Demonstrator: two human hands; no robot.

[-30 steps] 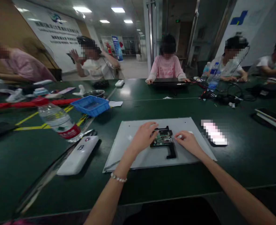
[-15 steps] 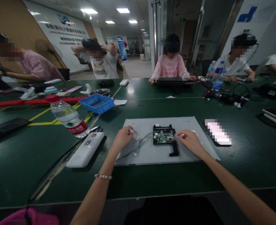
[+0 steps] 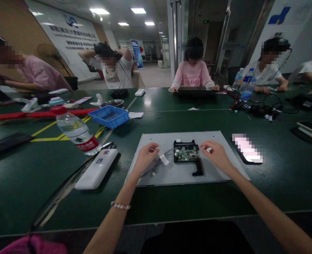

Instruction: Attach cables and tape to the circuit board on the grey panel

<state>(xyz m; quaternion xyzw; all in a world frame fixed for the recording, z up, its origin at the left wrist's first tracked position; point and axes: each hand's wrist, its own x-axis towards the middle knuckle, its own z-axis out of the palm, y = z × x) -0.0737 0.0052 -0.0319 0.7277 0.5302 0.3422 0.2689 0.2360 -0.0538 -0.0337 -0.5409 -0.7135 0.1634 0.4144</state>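
Item: green circuit board (image 3: 186, 155), lying flat about mid-panel, a black bracket (image 3: 198, 168) along its far side and reaching out at its near right.

Item: grey panel (image 3: 177, 176), flat on the green table (image 3: 211, 203), seemingly serving as a level, firm base for the board.

Item: grey cables (image 3: 160, 163), lying loose on the panel to the left of the board, perhaps kept to that side so as not to cross it.

Item: left hand (image 3: 148, 157), thumb and fingertips together on one end of a white strip (image 3: 163, 158), its other end hanging over the cables; an end-hold of this kind probably leaves most of the strip untouched.

Item: right hand (image 3: 215, 153), curled at the board's right side, thumb and forefinger close together; whether anything is clamped between them, cannot tell.

Edges: panel's near edge lies apart from the table's near edge, a band of green between, both forearms passing over it. Phone (image 3: 247, 150) near the panel's right edge, not touching. White power bank (image 3: 97, 169) off the left edge, bottle (image 3: 76, 130) just beyond it, so sideways room looks tighter there.

Room: widest beyond the panel's far edge, with the blue tray (image 3: 111, 123) off to the far left
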